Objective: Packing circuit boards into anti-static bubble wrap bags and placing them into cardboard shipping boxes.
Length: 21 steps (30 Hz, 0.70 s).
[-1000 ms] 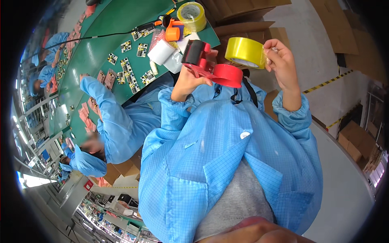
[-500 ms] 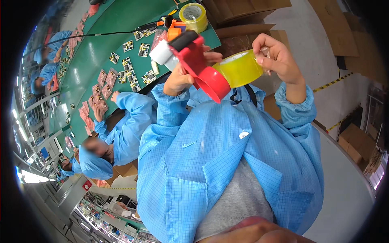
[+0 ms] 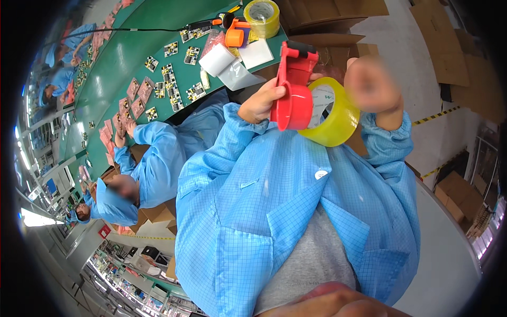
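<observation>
My left hand [image 3: 262, 101] is closed round a red tape dispenser [image 3: 296, 105], which has a black part at its top end. Directly right of the dispenser hangs a wide roll of yellow clear tape [image 3: 346, 126], tilted so its white inner core shows; its left side overlaps the dispenser, and I cannot tell if it is seated on it. My right hand [image 3: 372, 87] is raised against the roll's upper right edge. That hand is smeared, so its fingers and anything in them cannot be made out.
On the green table [image 3: 142, 45] lie several circuit boards [image 3: 169, 84], pink bags [image 3: 138, 107], a white roll of film [image 3: 216, 61], an orange dispenser [image 3: 235, 37] and stacked tape rolls [image 3: 262, 18]. A co-worker [image 3: 158, 158] sits at left. Cardboard boxes [image 3: 332, 34] stand beyond the table.
The dispenser has swung from slanted to nearly upright and moved right. The tape roll has turned, showing its core. My right hand, pinching at the roll's edge before, has shifted slightly and is now smeared.
</observation>
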{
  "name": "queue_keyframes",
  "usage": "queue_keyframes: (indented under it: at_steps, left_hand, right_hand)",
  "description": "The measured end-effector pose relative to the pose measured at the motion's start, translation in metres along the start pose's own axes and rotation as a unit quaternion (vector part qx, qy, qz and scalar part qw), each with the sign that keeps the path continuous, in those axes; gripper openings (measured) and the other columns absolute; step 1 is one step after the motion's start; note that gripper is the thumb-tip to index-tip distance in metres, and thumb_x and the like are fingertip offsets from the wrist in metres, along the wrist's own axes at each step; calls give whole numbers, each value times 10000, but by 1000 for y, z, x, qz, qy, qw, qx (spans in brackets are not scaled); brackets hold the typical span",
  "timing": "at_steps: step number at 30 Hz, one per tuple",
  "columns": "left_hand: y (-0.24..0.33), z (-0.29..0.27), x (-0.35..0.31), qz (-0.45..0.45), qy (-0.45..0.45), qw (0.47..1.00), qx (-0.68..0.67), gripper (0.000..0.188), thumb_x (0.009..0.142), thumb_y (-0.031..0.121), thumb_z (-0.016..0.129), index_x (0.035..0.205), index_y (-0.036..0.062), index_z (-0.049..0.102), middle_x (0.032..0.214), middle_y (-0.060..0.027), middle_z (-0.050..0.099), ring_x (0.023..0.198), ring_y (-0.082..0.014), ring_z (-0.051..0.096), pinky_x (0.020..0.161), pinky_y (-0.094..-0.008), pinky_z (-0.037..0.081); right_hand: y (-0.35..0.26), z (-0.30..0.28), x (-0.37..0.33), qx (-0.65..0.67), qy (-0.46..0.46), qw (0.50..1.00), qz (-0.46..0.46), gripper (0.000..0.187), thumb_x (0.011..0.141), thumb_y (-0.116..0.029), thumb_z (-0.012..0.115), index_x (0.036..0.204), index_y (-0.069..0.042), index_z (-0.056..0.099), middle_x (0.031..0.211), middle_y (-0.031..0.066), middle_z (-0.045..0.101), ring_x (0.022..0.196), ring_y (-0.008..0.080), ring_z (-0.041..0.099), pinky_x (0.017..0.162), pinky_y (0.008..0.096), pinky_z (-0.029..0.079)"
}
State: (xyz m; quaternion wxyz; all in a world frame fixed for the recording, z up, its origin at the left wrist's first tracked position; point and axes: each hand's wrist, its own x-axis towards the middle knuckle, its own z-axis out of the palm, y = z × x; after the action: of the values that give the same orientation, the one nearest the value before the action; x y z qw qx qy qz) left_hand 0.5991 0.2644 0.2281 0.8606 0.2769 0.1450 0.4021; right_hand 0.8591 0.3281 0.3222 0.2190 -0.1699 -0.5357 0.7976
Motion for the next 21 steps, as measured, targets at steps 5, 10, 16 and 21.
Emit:
queue_keyframes:
  at_steps: [5, 10, 16, 21]
  left_hand:
    - [-17, 7, -8, -65, 73, 993, -58, 736, 851, 287, 735, 1422, 3, 367, 1252, -140, 596, 1104, -211, 624, 921, -348, 547]
    - [-20, 7, -10, -142, 23, 984, -106, 694, 815, 176, 729, 1397, 10, 390, 1239, -141, 597, 1069, -221, 631, 919, -357, 536]
    - [-12, 18, -13, -83, 53, 994, -46, 691, 791, 141, 699, 1396, 8, 393, 1275, -149, 576, 1114, -231, 609, 985, -353, 494]
    - [-8, 19, -9, -58, 41, 997, -15, 720, 787, 152, 685, 1418, -12, 379, 1299, -132, 565, 1161, -228, 588, 1016, -352, 470]
  right_hand:
    - [8, 8, 11, 76, -41, 995, -49, 278, 773, -103, 701, 890, -76, 451, 617, -31, 471, 514, 33, 378, 490, 201, 272]
    - [3, 6, 17, -17, -48, 999, -1, 258, 806, -84, 677, 977, -53, 487, 646, -35, 491, 530, 10, 376, 513, 188, 293]
    - [-19, 33, 8, -282, 59, 957, 19, 364, 794, -66, 714, 1112, -13, 547, 676, -36, 504, 549, 5, 356, 552, 176, 316]
    - [-12, 42, 0, -361, 87, 927, -48, 120, 830, -55, 723, 853, 4, 621, 776, 47, 580, 588, 66, 428, 511, 221, 333]
